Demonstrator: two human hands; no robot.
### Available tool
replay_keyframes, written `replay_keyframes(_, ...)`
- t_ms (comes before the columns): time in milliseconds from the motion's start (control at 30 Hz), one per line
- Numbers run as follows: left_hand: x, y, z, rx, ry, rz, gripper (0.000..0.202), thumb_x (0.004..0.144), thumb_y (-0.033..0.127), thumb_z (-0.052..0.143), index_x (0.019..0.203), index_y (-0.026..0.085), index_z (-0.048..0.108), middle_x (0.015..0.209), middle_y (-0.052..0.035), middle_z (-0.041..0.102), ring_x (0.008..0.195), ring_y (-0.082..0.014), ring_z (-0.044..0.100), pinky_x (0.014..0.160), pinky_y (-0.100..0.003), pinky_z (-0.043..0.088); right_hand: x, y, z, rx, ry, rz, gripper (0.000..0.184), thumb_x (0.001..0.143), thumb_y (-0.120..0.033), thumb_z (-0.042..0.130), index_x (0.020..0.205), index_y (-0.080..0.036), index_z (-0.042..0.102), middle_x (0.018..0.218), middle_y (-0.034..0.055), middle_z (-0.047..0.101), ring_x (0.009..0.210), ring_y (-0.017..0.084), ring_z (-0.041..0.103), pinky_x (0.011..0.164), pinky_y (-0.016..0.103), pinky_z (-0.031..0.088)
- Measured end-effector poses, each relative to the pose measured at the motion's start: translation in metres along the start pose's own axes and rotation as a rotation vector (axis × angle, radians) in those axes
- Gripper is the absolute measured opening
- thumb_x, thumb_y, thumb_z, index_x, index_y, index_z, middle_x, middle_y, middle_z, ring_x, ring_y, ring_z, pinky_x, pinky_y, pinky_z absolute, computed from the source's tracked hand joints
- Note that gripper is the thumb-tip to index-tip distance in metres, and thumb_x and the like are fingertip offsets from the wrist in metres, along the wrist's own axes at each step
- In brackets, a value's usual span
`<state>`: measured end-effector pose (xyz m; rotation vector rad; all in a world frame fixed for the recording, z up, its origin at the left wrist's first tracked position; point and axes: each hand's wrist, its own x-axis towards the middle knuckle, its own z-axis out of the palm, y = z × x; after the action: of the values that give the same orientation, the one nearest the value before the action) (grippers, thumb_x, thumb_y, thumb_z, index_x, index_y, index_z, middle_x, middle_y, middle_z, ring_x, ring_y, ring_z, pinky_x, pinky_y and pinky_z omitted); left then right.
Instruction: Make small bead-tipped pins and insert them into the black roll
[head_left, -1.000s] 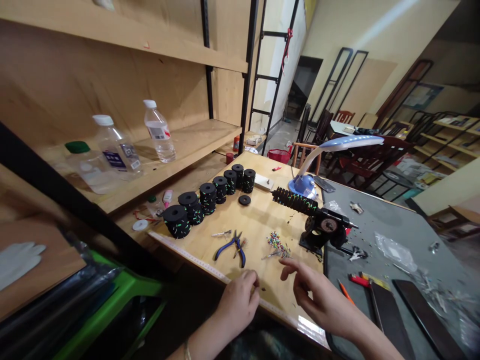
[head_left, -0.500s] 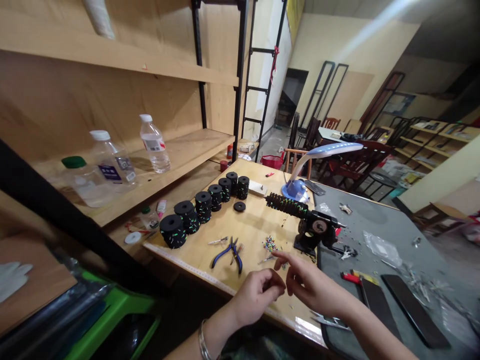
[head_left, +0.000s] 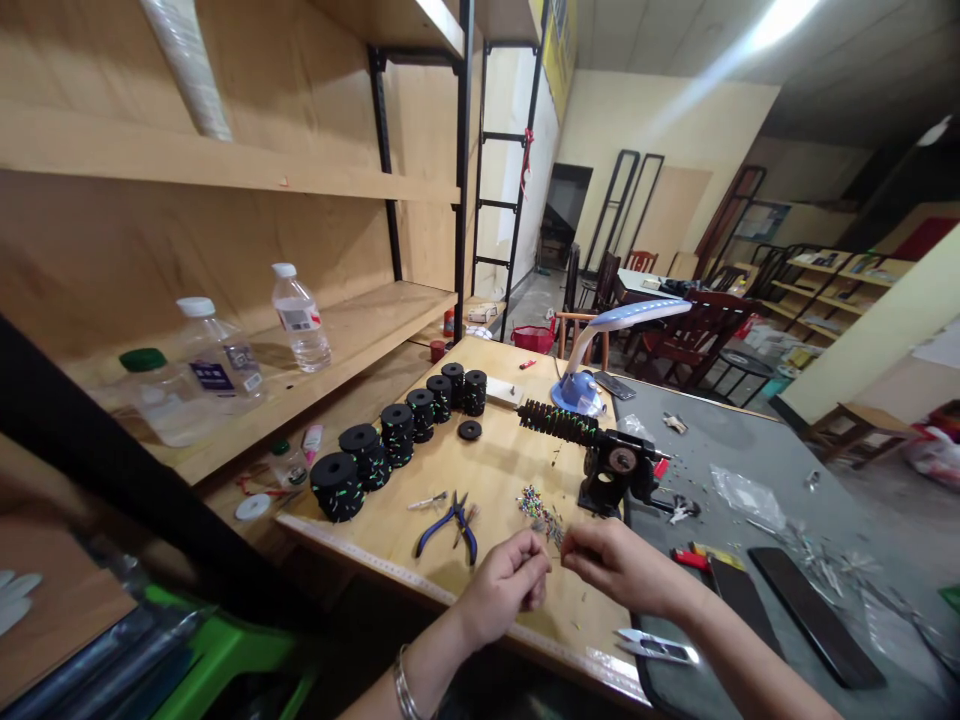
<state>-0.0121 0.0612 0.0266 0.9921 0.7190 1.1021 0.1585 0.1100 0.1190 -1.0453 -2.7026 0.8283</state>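
Note:
Over the near part of the wooden table, my left hand [head_left: 510, 580] is closed in a pinch, with a metal bangle on the wrist. Close beside it and slightly apart, my right hand [head_left: 622, 565] also pinches its fingertips together. Whatever sits between either set of fingers is too small to make out. Just beyond them lies a scatter of tiny multicoloured pieces [head_left: 531, 502]. Blue-handled pliers [head_left: 429, 538] rest with jaws apart left of my hands. Behind my right hand stands a black crank device [head_left: 619, 465] bearing a row of black discs [head_left: 559, 422] with green bits.
Black foam spools [head_left: 337, 487] stand in a row along the table's left side. A blue desk lamp [head_left: 576, 390] rises at the back. Thread snips [head_left: 660, 646] and a long black bar [head_left: 814, 615] lie on the grey mat [head_left: 705, 440]. Shelving with bottles [head_left: 300, 320] borders the left.
My right hand's fingers, spread and extended before, have closed into a pinch and drawn slightly apart from my left hand. The view has tilted up, and the snips now show fully.

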Motion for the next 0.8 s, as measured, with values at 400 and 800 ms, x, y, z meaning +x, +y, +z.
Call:
replay_keyframes(400,-0.001,0.003,0.007,0.207,0.029,0.041,0.033,0.082,0.047,0.058,0.072,0.018,0.046,0.055,0.0092,0.032,0.049,-0.0075,0.026,0.048,-0.022,0.021,-0.004,0.003,0.002,0.01,0.06,-0.03,0.014,0.08,-0.015,0.053,0.067,-0.017,0.056,0.057,-0.0053,0.043,0.053,0.01,0.038,0.052,0.02,0.031)
replay_keyframes(800,-0.01,-0.011,-0.011,0.34,-0.023,0.113,0.029,0.093,0.038,0.045,0.085,0.015,0.061,0.085,-0.005,0.061,0.085,-0.0185,0.053,0.083,-0.031,0.039,-0.008,0.017,-0.011,0.21,0.161,0.029,0.028,0.088,-0.037,0.05,0.067,-0.017,0.05,0.057,-0.0076,0.036,0.054,0.009,0.031,0.049,0.021,0.027)
